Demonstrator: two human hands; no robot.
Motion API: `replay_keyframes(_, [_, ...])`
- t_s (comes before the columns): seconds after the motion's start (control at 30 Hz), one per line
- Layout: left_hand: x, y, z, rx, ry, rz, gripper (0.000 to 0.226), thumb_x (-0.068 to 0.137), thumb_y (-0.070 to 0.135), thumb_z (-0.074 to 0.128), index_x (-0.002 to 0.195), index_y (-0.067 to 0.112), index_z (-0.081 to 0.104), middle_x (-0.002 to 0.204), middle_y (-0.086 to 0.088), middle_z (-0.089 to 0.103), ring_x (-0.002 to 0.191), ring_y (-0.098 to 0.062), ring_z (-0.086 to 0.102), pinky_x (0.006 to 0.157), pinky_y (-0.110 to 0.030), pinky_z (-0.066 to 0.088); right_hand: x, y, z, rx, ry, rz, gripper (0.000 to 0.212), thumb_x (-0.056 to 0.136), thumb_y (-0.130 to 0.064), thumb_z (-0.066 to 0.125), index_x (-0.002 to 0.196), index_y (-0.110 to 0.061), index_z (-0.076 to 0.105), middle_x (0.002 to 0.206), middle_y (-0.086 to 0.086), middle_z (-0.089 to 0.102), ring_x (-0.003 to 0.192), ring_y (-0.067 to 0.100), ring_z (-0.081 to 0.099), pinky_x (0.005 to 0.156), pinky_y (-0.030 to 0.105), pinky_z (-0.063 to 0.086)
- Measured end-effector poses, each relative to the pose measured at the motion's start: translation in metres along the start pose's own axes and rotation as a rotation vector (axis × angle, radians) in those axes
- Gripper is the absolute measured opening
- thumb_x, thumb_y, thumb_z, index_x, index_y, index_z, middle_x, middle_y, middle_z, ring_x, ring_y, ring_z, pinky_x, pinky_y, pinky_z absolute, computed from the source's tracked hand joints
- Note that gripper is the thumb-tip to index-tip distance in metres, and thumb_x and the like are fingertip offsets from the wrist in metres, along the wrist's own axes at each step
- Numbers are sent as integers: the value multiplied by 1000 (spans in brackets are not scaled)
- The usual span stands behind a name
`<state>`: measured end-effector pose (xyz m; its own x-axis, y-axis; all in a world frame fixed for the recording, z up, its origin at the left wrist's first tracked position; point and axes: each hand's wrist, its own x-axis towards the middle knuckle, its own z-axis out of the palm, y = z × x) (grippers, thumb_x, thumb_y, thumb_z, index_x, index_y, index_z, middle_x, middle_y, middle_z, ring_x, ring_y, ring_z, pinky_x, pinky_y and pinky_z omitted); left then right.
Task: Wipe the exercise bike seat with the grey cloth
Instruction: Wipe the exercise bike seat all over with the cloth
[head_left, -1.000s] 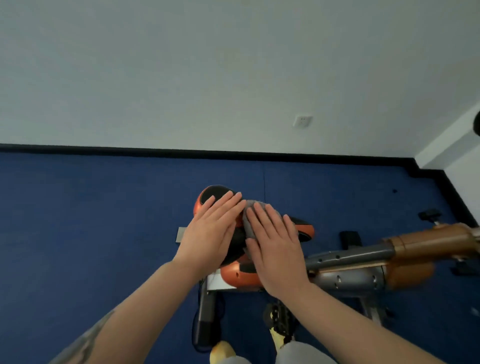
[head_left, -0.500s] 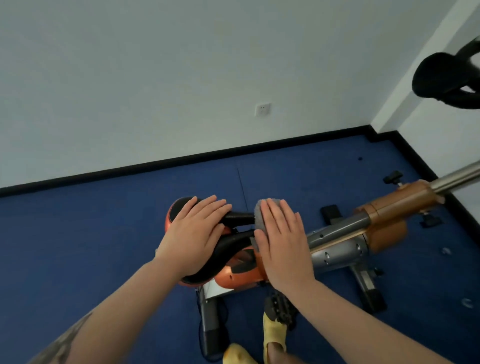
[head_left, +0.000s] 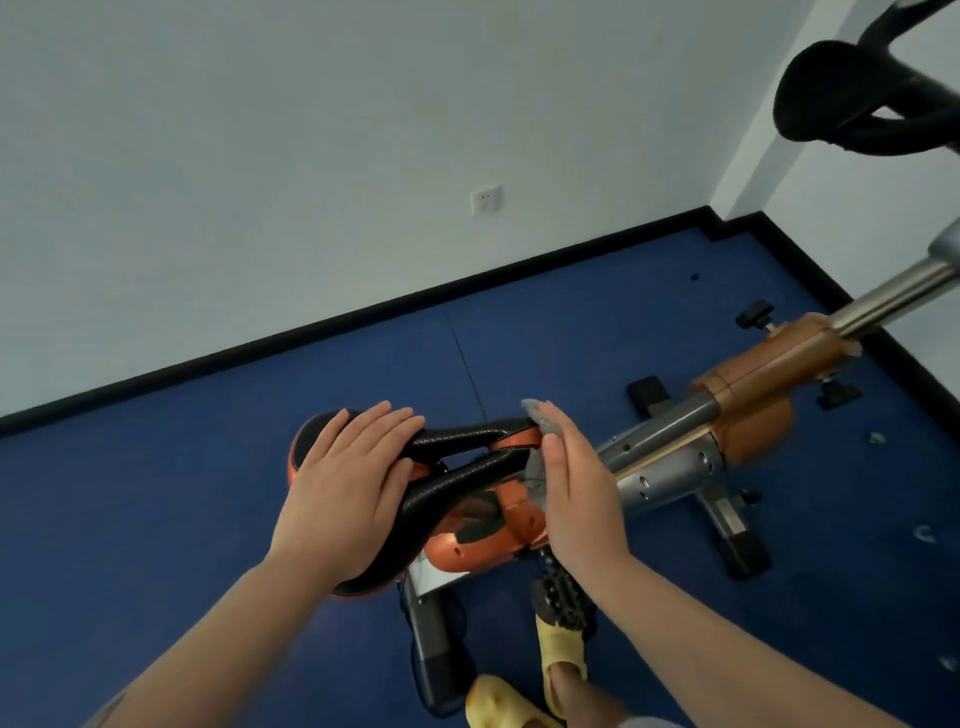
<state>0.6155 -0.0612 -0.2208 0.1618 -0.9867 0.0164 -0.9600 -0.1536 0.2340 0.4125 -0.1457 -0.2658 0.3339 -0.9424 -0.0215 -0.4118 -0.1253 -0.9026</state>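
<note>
While the fingers (head_left: 387, 431) of the left hand (head_left: 343, 493) lie flat and slightly spread on the wide back part of the seat (head_left: 457, 467), the right hand (head_left: 576, 499) stands on edge at the seat's narrow front end, its fingers (head_left: 558, 441) straight and pressed together. Between that palm and the tip of the seat sits the grey cloth (head_left: 540, 423), held against the seat by the flat hand rather than pinched; only a tuft above the fingertips and a strip along the palm show, the rest hidden behind the hand. The seat, black with orange trim and a slot down its middle, lies at the centre of the frame, its rear half covered by the left hand. Right of the right hand, the grey and orange frame (head_left: 727, 415) of the bike runs toward the right edge, where a steel post (head_left: 893, 299) is cut off. A black handlebar (head_left: 852, 104) fills the upper right corner, partly out of frame. A wall socket (head_left: 487, 200) sits on the white wall above the blue floor (head_left: 156, 467). At the bottom edge, a yellow slipper (head_left: 558, 649) rests by the pedal (head_left: 561, 597), blurred and hard to make out.
</note>
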Motion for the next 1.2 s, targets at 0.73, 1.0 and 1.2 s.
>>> replay_keyframes(0.73, [-9, 10, 3, -23, 109, -80, 39, 95, 28, 38, 131, 22, 53, 139, 9, 50, 135, -7, 35, 113, -35, 25, 82, -50, -2, -575, -859, -357, 36, 100, -51, 23, 127, -33, 40, 96, -7, 66, 90, 19, 63, 79, 43, 50])
replay_keyframes(1.0, [-12, 23, 14, -21, 346, -306, 31, 93, 22, 48, 120, 19, 63, 130, 8, 57, 129, -8, 45, 105, -41, 39, 97, -50, -1, -551, -987, -421, 42, 101, -51, 20, 136, -39, 39, 125, -11, 62, 112, 17, 59, 87, 38, 47])
replay_keyframes(1.2, [-13, 50, 23, -39, 434, -597, 35, 92, 17, 47, 125, 20, 59, 137, 8, 51, 133, -7, 40, 109, -41, 35, 99, -52, 11, -511, -1067, -462, 53, 99, -53, 17, 148, -33, 26, 127, -8, 61, 110, 14, 59, 88, 36, 48])
